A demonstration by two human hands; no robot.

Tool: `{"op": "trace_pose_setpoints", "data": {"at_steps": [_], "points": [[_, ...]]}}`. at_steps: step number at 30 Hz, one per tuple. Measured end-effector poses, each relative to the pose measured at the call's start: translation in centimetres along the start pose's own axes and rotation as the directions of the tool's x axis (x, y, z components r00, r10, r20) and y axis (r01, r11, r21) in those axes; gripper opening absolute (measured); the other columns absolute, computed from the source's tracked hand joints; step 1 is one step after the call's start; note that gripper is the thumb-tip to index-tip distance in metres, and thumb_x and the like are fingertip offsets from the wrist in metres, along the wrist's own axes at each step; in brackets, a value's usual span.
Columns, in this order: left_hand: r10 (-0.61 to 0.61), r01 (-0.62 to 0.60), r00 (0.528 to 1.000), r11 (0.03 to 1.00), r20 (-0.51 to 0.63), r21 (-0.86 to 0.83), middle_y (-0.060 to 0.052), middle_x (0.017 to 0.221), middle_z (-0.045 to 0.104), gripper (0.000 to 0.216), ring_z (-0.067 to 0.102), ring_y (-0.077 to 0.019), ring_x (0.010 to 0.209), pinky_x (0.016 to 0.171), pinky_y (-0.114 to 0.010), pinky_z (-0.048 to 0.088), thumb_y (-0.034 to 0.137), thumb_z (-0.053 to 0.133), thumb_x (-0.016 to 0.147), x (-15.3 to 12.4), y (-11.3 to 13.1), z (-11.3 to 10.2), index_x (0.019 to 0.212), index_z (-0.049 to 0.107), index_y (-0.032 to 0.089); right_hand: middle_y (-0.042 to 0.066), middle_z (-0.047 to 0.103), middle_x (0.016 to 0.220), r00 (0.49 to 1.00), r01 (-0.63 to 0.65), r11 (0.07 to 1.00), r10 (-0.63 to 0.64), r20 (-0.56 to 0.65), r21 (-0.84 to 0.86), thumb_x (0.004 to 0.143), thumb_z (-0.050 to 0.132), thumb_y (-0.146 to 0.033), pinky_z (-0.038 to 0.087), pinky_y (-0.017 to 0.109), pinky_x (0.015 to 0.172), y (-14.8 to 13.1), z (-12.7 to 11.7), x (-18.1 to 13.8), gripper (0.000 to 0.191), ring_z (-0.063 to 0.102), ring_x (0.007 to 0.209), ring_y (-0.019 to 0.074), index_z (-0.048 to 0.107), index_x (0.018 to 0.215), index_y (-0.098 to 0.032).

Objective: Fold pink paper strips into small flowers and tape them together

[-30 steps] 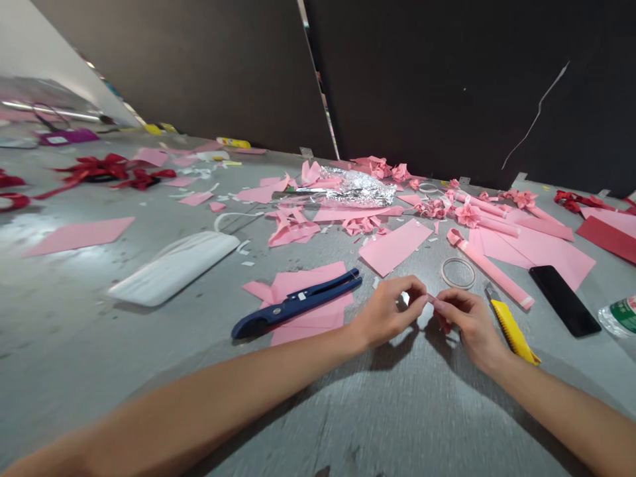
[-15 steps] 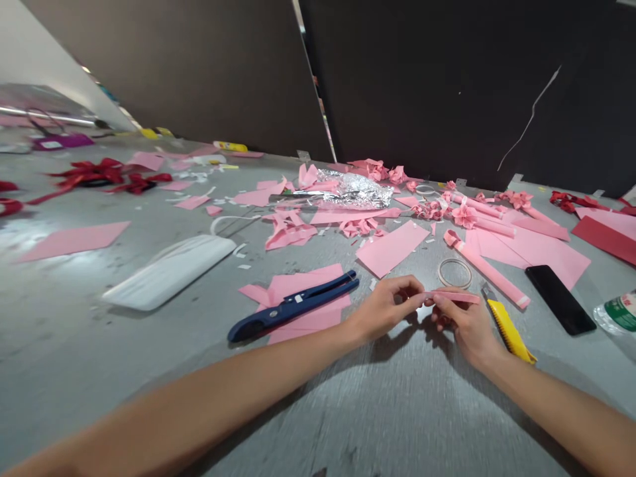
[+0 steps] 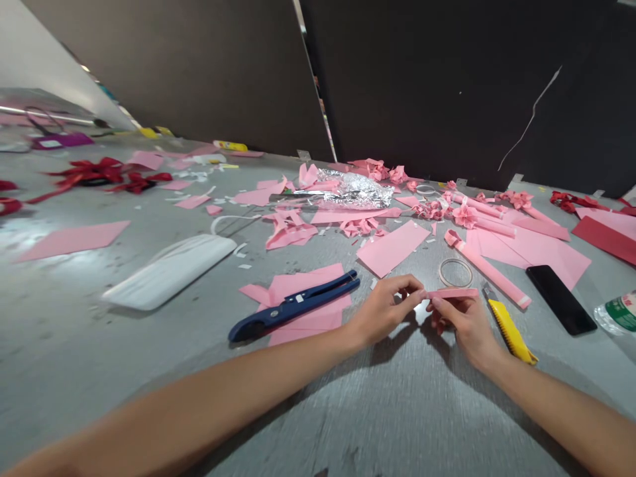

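Note:
A narrow pink paper strip (image 3: 454, 293) is stretched between both hands, a little above the grey surface. My left hand (image 3: 390, 306) pinches its left end between thumb and fingertips. My right hand (image 3: 460, 324) holds the strip from below, its thumb along the near side and the other fingers curled under. Just beyond the right hand lies a roll of narrow tape (image 3: 470, 268). A yellow utility knife (image 3: 511, 331) rests to the right of that hand. Blue-handled scissors (image 3: 293, 306) lie on pink paper sheets (image 3: 311, 281) left of my left hand.
Behind are pink paper flowers (image 3: 464, 215), rolled pink tubes (image 3: 491, 271), crumpled clear wrap (image 3: 355, 189) and scraps. A phone (image 3: 561, 299) and bottle (image 3: 621, 313) stand at right. To the left lie a white face mask (image 3: 169, 271) and red ribbons (image 3: 94, 173). Dark panels (image 3: 447, 79) close off the back.
The strip has tilted slightly and its right end has risen a little, with the right thumb shifted a bit on it. Both hands otherwise stay in place.

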State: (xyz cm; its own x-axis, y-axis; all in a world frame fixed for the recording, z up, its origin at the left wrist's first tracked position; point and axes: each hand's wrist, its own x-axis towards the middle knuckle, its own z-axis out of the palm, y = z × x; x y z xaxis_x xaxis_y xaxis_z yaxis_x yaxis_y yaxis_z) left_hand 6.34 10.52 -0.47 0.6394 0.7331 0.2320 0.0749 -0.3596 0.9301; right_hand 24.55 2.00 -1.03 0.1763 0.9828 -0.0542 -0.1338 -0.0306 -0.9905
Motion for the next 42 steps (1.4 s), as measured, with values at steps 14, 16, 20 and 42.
{"op": "trace_pose_setpoints", "data": {"at_steps": [14,16,20,42], "points": [[0.399,-0.311,0.916,0.771,-0.040,0.555,-0.004,0.101,0.084,0.013,0.073,-0.0240,0.096,0.095,-0.043,0.042,0.024,0.070,0.107,-0.6,-1.4,0.6,0.101,0.081,0.024,0.005,0.068,0.059,0.999,0.013,0.992,-0.018,-0.037,-0.125,0.083,0.088,-0.063,0.050,0.031,0.050,0.6,-0.1,0.4,0.048,0.061,0.050,0.0169,0.077,0.071,-0.018],[0.390,-0.302,0.920,0.774,-0.044,0.557,-0.003,0.100,0.085,0.012,0.073,-0.0245,0.097,0.096,-0.044,0.042,0.024,0.071,0.107,-0.5,-1.4,0.6,0.101,0.082,0.024,0.005,0.068,0.058,0.999,0.015,0.992,-0.019,-0.032,-0.128,0.082,0.089,-0.065,0.050,0.031,0.049,0.5,0.0,0.4,0.049,0.061,0.050,0.0176,0.077,0.072,-0.018],[0.366,-0.283,0.929,0.798,-0.055,0.533,-0.002,0.099,0.086,0.013,0.074,-0.0241,0.097,0.096,-0.044,0.041,0.025,0.071,0.107,-0.5,-1.2,0.6,0.099,0.081,0.024,0.004,0.066,0.057,0.999,0.027,0.991,-0.030,-0.015,-0.133,0.080,0.088,-0.067,0.052,0.032,0.048,0.4,0.1,0.4,0.051,0.062,0.049,0.0180,0.075,0.070,-0.019],[0.418,-0.352,0.907,0.814,-0.046,0.463,-0.003,0.098,0.081,0.012,0.075,-0.0229,0.094,0.090,-0.039,0.051,0.020,0.068,0.107,-0.4,-1.4,0.7,0.100,0.077,0.021,0.004,0.067,0.059,1.000,0.019,0.994,-0.020,-0.012,-0.106,0.082,0.088,-0.065,0.051,0.030,0.049,0.3,0.1,0.3,0.049,0.062,0.049,0.0167,0.076,0.073,-0.018]]}}
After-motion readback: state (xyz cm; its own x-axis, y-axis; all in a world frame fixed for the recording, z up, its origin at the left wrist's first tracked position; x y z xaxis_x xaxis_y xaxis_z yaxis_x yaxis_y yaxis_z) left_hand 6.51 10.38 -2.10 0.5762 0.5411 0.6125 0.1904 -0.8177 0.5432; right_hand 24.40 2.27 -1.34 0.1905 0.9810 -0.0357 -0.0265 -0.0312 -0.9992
